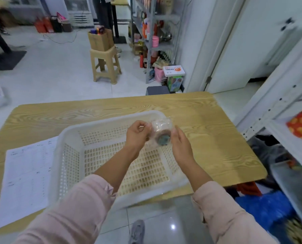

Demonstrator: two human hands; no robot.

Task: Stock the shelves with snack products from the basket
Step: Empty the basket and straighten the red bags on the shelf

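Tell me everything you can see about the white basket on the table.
The white basket is rectangular, plastic-looking, with a smooth rounded rim and slotted walls and floor. Nothing shows inside it. It sits upright on the wooden table, its near corner hanging past the table's edge, its left side against a printed sheet. Above it the left hand and right hand hold a clear-wrapped packet; neither visibly touches the basket.

Printed sheet on wooden table

snack pkg motion-blurred, label unreadable, sheet text too small, shelf cut off rt edge
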